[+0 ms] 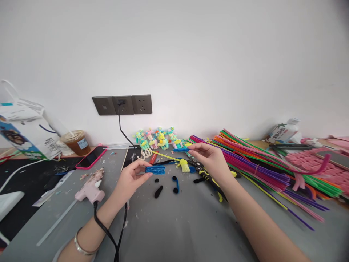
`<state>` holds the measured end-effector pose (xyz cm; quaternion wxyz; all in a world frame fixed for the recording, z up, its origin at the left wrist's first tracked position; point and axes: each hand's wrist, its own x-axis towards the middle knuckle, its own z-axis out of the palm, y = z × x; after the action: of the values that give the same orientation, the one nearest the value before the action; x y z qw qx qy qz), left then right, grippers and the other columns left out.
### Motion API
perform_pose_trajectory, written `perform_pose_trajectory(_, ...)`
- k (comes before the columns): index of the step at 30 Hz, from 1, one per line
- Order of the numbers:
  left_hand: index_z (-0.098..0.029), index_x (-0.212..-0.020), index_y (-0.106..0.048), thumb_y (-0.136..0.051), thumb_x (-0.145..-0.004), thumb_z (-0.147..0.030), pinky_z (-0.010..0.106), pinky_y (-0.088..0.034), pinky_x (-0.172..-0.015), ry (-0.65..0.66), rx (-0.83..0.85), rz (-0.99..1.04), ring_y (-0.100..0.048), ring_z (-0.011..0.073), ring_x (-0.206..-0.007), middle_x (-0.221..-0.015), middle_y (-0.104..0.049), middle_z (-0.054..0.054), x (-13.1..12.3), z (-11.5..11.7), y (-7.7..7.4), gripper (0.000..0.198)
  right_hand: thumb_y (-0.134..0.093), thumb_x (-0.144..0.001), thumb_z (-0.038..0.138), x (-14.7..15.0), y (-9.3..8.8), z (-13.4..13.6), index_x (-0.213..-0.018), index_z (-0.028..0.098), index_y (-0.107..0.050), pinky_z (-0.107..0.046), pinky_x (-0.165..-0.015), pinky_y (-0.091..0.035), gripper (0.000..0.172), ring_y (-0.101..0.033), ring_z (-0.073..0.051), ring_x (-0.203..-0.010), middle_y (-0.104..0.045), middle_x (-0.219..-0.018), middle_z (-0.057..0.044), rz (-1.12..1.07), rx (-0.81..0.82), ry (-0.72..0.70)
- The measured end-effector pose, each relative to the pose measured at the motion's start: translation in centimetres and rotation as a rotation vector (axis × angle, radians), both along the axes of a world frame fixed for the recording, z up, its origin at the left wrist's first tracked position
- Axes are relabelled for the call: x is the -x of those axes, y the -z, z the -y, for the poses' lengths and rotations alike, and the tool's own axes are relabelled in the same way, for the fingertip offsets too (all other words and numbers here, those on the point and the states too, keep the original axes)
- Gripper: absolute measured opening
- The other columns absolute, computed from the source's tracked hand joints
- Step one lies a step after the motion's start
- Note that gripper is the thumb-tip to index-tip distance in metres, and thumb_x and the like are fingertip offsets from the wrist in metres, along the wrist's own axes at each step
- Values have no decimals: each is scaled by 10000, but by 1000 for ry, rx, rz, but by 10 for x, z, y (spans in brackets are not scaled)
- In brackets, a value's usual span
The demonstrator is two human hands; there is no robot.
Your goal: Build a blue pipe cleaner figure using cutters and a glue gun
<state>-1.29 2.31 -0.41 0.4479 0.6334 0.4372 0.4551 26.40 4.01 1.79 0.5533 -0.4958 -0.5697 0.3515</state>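
My left hand [131,178] pinches a flat blue bundle of fuzzy pipe cleaner [156,170] between thumb and fingertips, just above the table. A thin blue pipe cleaner piece [180,149] is in the fingertips of my right hand [211,160], farther back. Between the hands lies a yellow fuzzy tassel shape [184,166] on a long yellow stem. Nearer me are a blue strip with black coiled ends [176,184], a black fuzzy piece [158,191] and a small black bit [156,180]. Pliers with black-and-yellow handles [209,180] lie partly behind my right forearm.
Bundled colourful pipe cleaners [256,169] cover the right side. Small pastel figures [159,138] stand against the wall. At left are a pink glue gun [89,191] with a black cord, a phone [92,157] and a drink cup [77,142]. A bottle [286,131] lies back right.
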Motion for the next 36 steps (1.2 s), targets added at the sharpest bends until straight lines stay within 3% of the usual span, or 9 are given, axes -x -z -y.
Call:
perform_pose_trajectory(6,-178,-929,-667,-749,-767,-296,292,-566,-763,2,14,0,-663,194,-888,-941,-676,56,0,1,-1,217,-821,-644,499,20,2,7,-778,213,-701,-349,-805,-547,339,-686,-238,-853,-730,-847,-59,-137,78,-77)
perform_pose_trajectory(11,-168,-938,-666,-757,-764,-307,286,-554,-744,8,31,30,-650,198,-883,-947,-676,67,0,0,4,240,-784,-682,488,37,1,18,-788,212,-695,-340,-731,-535,309,-676,-231,-811,-729,-855,-66,-82,122,-156)
perform_pose_trajectory(18,-173,-918,-649,-790,-720,-347,317,-562,-759,8,62,43,-659,207,-860,-895,-680,54,-5,2,1,300,-715,-762,396,50,10,23,-746,230,-705,-382,-869,-474,167,-614,-280,-1075,-714,-997,-87,29,-36,-200)
perform_pose_trajectory(27,-169,-922,-649,-769,-747,-318,313,-570,-769,33,63,74,-654,193,-861,-887,-671,46,-5,3,1,259,-684,-775,326,53,12,27,-774,233,-720,-344,-751,-455,99,-554,-208,-795,-633,-853,-49,131,-65,-156)
perform_pose_trajectory(36,-173,-909,-637,-784,-726,-361,319,-565,-748,14,71,56,-646,199,-844,-872,-655,43,-6,5,-2,301,-635,-841,298,56,12,31,-775,232,-652,-355,-748,-443,94,-561,-216,-774,-641,-793,-37,290,-149,-122)
